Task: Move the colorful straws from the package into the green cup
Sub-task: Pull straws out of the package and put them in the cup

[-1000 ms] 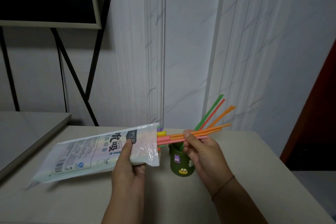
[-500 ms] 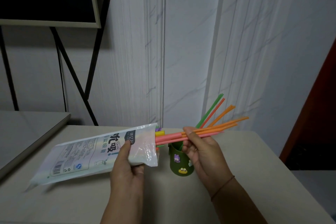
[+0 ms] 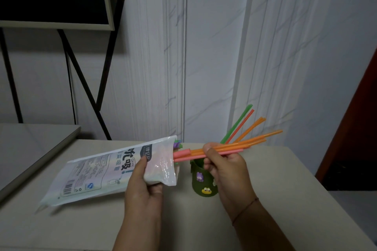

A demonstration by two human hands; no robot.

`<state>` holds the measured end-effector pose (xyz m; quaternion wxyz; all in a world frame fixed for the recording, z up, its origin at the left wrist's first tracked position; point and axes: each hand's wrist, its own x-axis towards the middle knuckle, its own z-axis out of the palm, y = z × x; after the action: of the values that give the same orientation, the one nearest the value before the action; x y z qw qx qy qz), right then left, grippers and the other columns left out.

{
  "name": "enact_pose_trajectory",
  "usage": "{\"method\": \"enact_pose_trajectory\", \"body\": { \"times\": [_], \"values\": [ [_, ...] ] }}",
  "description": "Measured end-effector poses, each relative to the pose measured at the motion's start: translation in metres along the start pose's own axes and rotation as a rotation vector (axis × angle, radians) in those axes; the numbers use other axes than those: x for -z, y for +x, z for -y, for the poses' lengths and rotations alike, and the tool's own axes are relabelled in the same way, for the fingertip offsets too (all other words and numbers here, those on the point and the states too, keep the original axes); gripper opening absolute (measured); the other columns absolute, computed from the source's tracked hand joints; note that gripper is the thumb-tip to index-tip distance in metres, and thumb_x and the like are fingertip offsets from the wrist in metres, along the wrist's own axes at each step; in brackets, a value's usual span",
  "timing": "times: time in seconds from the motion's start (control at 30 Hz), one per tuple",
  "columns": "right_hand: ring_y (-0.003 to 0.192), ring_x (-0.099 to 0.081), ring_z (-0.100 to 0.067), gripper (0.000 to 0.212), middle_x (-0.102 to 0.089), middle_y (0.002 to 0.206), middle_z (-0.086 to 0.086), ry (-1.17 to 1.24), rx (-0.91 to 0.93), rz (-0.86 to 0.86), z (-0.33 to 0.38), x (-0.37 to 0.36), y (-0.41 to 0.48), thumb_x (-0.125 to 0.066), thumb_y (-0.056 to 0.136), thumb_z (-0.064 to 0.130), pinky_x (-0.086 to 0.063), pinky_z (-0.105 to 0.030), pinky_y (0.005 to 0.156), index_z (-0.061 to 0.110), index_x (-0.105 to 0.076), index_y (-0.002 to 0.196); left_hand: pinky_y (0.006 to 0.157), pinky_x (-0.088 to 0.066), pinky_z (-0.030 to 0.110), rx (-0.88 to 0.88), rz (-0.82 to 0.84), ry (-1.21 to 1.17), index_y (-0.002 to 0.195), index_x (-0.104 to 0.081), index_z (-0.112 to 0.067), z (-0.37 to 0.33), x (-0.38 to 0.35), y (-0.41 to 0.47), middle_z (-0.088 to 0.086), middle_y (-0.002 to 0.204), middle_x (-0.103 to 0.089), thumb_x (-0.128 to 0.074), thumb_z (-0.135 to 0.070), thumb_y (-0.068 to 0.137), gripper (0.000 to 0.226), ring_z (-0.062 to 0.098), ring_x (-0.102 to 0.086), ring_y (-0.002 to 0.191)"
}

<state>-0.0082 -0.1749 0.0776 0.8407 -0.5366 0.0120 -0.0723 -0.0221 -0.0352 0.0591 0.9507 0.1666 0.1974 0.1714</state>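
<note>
My left hand (image 3: 143, 185) grips the white straw package (image 3: 106, 171) near its open end and holds it tilted above the table. My right hand (image 3: 223, 166) pinches a small bundle of orange and pink straws (image 3: 253, 142) that sticks partly out of the package mouth, pointing right and slightly up. Purple straw ends (image 3: 177, 144) show at the package opening. The green cup (image 3: 201, 181) with cartoon stickers stands on the table just below the bundle, behind my right hand. A green, a red and an orange straw (image 3: 242, 123) lean out of the cup.
The beige table (image 3: 275, 199) ends at the right near a dark red panel (image 3: 359, 128). A white marbled wall stands close behind the cup. A black metal stand (image 3: 81, 79) with a dark framed board is at the back left, beside a lower grey surface (image 3: 30, 144).
My right hand has drawn the orange and pink straws farther right out of the package, so more of their length shows. The package and my left hand have stayed about where they were.
</note>
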Motion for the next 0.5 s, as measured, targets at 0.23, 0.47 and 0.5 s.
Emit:
{"method": "enact_pose_trajectory", "body": {
  "times": [0.23,0.47,0.5],
  "values": [
    [0.044,-0.050,-0.006,0.011,-0.052,0.055,-0.003,0.137,0.031,-0.052,0.024,0.026,0.013,-0.057,0.086,-0.002,-0.045,-0.016,0.044,0.003,-0.061,0.077,0.046,-0.058,0.032,0.013,-0.063,-0.049,0.127,-0.058,-0.016,-0.016,0.004,0.010,-0.001,0.107,-0.070,-0.059,-0.008,0.092,0.037,0.009,-0.072,0.084],
    [0.045,-0.051,-0.004,0.006,-0.053,0.065,-0.005,0.045,0.077,-0.106,0.045,0.054,0.019,-0.058,0.086,-0.001,-0.046,-0.013,0.045,0.002,-0.062,0.083,0.055,-0.060,0.035,-0.031,-0.100,-0.032,0.134,-0.055,-0.017,-0.022,0.009,0.015,0.001,0.120,-0.068,-0.061,-0.008,0.091,0.044,0.011,-0.067,0.098],
    [0.045,-0.051,-0.003,0.006,-0.053,0.065,-0.005,0.029,0.096,-0.120,0.049,0.058,0.019,-0.058,0.086,-0.001,-0.046,-0.013,0.045,0.002,-0.062,0.082,0.055,-0.060,0.036,-0.036,-0.096,-0.025,0.132,-0.056,-0.017,-0.023,0.010,0.017,0.000,0.117,-0.069,-0.061,-0.008,0.091,0.043,0.011,-0.068,0.097]
  ]
}}
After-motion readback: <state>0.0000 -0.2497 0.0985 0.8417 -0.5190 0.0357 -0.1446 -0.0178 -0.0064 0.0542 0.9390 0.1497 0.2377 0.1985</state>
